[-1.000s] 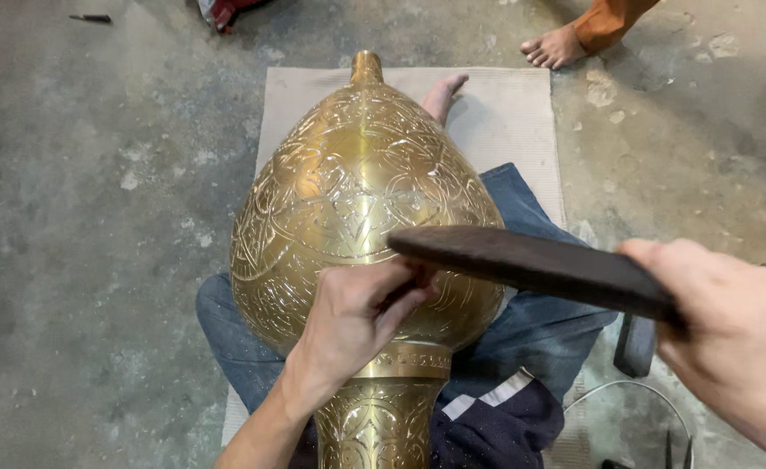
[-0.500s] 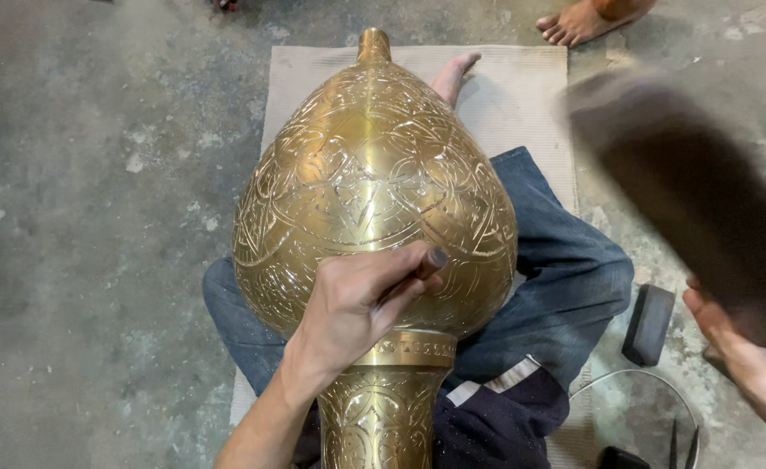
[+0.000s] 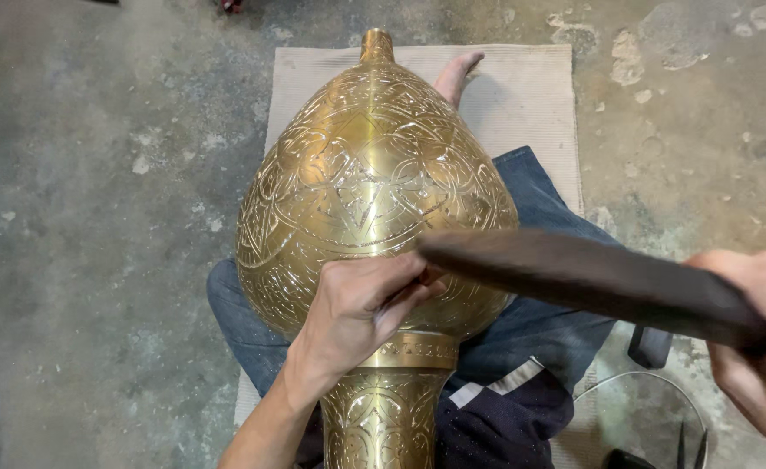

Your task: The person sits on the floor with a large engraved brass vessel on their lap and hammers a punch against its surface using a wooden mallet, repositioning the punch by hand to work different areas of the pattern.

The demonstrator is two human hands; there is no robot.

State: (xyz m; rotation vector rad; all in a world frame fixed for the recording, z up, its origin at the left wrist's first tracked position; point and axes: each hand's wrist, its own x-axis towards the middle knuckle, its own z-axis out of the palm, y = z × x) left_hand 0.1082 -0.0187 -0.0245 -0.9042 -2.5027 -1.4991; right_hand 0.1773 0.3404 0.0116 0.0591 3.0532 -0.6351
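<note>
I see my left hand (image 3: 361, 308) pressed on the lower body of an engraved brass vessel (image 3: 370, 182) lying across my lap, while my right hand (image 3: 752, 326) grips a dark wooden mallet (image 3: 587, 278), its tip meeting the left fingers, above a beige mat (image 3: 522, 82) on concrete floor (image 3: 96, 174).

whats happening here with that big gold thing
A person sits on a beige mat on a concrete floor with a large engraved brass vessel lying across their lap. The left hand presses fingertips against the vessel's lower body, apparently pinching a small tool, though it is hidden. The right hand grips a dark wooden mallet-like bar whose far end sits right by the left fingers. A bare foot shows past the vessel.
</note>
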